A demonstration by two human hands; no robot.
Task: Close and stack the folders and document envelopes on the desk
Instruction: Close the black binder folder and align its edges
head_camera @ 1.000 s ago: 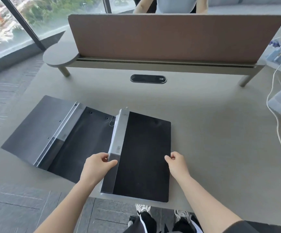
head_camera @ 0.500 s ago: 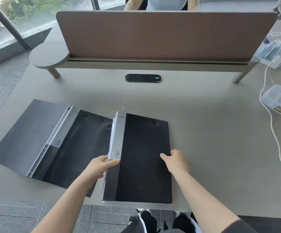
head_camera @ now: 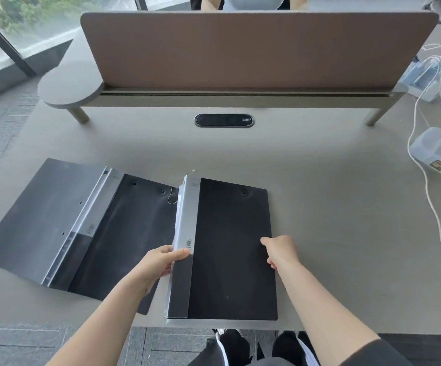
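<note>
A closed black folder with a grey spine lies flat near the desk's front edge, its left side overlapping a second folder. My left hand grips the closed folder's spine about halfway down. My right hand holds the same folder's right edge, fingers curled over it. The second folder lies open to the left, grey cover spread out and black inner leaf facing up, with a thin string loop near its top right corner.
The grey desk carries a brown divider panel on a raised shelf at the back, with a black cable port below it. A clear plastic box, white cables and chargers sit at the right. A person sits behind the divider.
The closed folder and both hands have barely shifted on the desk; the camera view has tilted and moved slightly. My right hand slid a little further along the folder's right edge.
</note>
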